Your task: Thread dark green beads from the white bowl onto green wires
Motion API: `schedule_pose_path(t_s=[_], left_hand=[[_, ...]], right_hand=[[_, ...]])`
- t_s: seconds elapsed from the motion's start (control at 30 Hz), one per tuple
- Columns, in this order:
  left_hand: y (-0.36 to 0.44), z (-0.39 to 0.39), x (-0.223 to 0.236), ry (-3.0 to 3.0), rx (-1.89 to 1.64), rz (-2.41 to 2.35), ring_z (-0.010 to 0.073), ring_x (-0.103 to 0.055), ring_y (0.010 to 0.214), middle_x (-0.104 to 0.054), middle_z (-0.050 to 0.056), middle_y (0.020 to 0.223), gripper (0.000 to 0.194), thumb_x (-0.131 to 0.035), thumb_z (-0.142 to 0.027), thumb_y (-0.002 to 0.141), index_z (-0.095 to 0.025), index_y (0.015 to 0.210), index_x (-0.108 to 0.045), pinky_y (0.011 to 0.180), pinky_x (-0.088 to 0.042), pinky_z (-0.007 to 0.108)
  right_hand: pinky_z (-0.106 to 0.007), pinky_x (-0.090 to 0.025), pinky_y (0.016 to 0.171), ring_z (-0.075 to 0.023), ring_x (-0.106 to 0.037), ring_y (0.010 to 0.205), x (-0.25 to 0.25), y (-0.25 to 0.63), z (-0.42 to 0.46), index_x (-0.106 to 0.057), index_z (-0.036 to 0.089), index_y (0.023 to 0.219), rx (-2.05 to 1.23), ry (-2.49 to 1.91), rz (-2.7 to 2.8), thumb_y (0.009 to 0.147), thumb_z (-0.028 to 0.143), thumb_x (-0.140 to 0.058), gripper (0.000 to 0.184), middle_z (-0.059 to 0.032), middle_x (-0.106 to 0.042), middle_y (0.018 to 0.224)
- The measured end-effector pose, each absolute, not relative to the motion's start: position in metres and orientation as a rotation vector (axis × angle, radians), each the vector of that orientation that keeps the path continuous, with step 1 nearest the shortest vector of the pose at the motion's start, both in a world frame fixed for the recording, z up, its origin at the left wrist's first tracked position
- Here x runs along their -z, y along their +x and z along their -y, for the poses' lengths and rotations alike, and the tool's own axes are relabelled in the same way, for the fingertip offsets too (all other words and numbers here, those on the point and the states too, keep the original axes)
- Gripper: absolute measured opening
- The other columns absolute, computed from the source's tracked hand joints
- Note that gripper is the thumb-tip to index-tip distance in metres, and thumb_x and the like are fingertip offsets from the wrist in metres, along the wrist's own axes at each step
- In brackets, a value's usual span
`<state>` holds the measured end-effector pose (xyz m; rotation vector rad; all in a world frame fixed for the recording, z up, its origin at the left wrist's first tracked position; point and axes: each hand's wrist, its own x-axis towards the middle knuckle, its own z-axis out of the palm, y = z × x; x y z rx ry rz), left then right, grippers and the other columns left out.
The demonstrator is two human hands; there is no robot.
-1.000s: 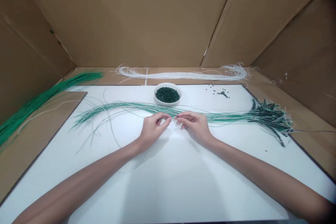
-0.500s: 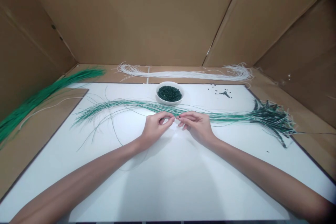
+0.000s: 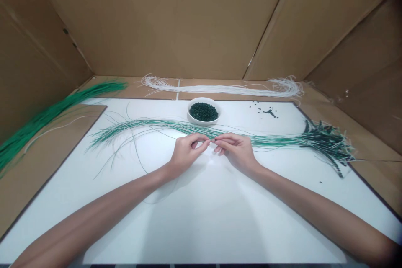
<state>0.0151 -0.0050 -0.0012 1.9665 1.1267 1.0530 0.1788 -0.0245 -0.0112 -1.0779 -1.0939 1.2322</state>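
Note:
Near the middle of the white board, both hands meet fingertip to fingertip. My left hand (image 3: pixel 187 149) is closed in a pinch on a thin strand; a faint length of it loops over the board below the wrist. My right hand (image 3: pixel 236 148) pinches a tiny dark bead (image 3: pixel 214 140) at the strand's end; fingertips partly cover it. Just behind the hands stands a white bowl (image 3: pixel 191 119) heaped with dark green beads (image 3: pixel 204 112). A long bundle of green wires (image 3: pixel 147 123) runs behind and under the hands, its right end carrying rows of dark beads (image 3: pixel 328 140).
Loose dark beads (image 3: pixel 269 112) lie scattered right of the bowl. A white bundle of strands (image 3: pixel 220 89) stretches along the back, and a bright green bundle (image 3: pixel 56 113) lies at the left. Cardboard walls (image 3: pixel 176 21) enclose the white board (image 3: pixel 201 226) at back and sides.
Both hands stay almost in place, with only slight finger movement. The dark bead between the fingertips shows less than before. The whole view has shifted very slightly.

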Motion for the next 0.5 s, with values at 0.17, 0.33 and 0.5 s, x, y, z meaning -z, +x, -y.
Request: schedule_pose_path(t_s=[0.17,0.33,0.5], left_hand=[[0.0151,0.0052,0.0015,1.975,-1.055,-1.141,0.0059,-0.036,0.049,-0.062,-0.004,0.066,0.014,-0.054,-0.029,0.075,-0.019,0.075,-0.064,0.05,-0.032,0.017],[0.015,0.0058,0.0028,2.051,-1.056,-1.111,0.0061,-0.038,0.051,-0.063,-0.003,0.069,0.012,-0.055,-0.026,0.075,-0.019,0.077,-0.064,0.052,-0.034,0.018],[0.0152,0.0064,0.0026,2.119,-1.05,-1.089,0.007,-0.043,0.053,-0.064,-0.002,0.071,0.012,-0.054,-0.024,0.076,-0.019,0.078,-0.065,0.055,-0.036,0.018]], right_hand=[[-0.021,-0.043,0.045,-0.0134,-0.059,0.049,0.0114,0.179,0.0254,-0.067,0.016,0.071,-1.236,-1.072,1.11,0.061,0.024,-0.07,0.014,-0.0033,-0.065,0.057],[-0.023,-0.042,0.044,-0.0129,-0.057,0.048,0.0115,0.1789,0.0251,-0.066,0.016,0.071,-1.204,-1.087,1.12,0.061,0.026,-0.07,0.015,-0.0025,-0.063,0.057],[-0.021,-0.042,0.043,-0.0114,-0.056,0.051,0.0113,0.1786,0.0266,-0.066,0.017,0.069,-1.145,-1.137,1.172,0.061,0.026,-0.07,0.013,-0.0018,-0.062,0.061]])
